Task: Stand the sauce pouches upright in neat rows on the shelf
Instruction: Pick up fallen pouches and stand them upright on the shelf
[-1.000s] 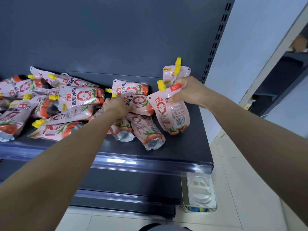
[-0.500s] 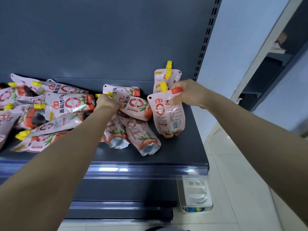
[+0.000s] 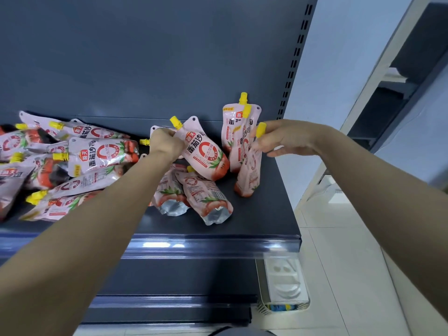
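Two sauce pouches (image 3: 243, 151) stand upright at the right end of the shelf (image 3: 266, 214), one behind the other, right of centre in the frame. The right hand (image 3: 286, 139) is loosely spread, its fingertips at the front one's yellow cap (image 3: 260, 129). Mid-frame, the left hand (image 3: 164, 144) grips a tilted pouch (image 3: 206, 156) by its neck, above two lying pouches (image 3: 206, 195). A heap of pouches (image 3: 97, 156) sprawls at the left.
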